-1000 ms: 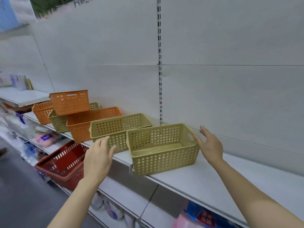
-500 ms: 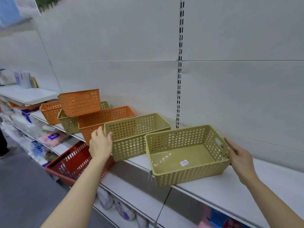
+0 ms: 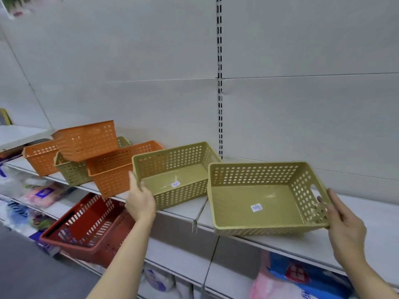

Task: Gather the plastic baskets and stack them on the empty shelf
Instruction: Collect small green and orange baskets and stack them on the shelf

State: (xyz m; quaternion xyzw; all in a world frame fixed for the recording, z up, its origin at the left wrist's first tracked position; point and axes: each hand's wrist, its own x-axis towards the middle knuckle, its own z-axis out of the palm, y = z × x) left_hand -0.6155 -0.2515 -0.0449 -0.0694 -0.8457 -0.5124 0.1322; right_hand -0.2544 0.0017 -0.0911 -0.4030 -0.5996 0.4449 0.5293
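Head view is showing your right hand (image 3: pixel 345 229) gripping the right end wall of the nearest olive basket (image 3: pixel 267 197), fingers poking through the handle slot and thumb lying along the outside, so that grip is clamped on the basket. This basket is sitting on the white shelf (image 3: pixel 367 214), tilted toward you, its near edge overhanging the shelf front, with a white price sticker (image 3: pixel 256 207) on its floor.

Your left hand (image 3: pixel 140 201) is holding the near left corner of the second olive basket (image 3: pixel 174 175), just to the left of the first; the fingers are reaching up along its left wall and the thumb is hidden, so you cannot tell how tightly that grip is closing. This basket is also resting on the shelf and is carrying a small sticker inside.

Farther left along the shelf, a long orange basket (image 3: pixel 116 169) is touching the second olive one. Beyond it a smaller olive basket (image 3: pixel 71 169) is standing with an upturned orange basket (image 3: pixel 86 140) lying on top of it, and another orange basket (image 3: pixel 41 156) is sitting at the far left.

Below the shelf, a red shopping basket (image 3: pixel 86 227) is hanging at a slant near your left forearm. Packaged goods (image 3: pixel 302 277) are filling the lower shelves.
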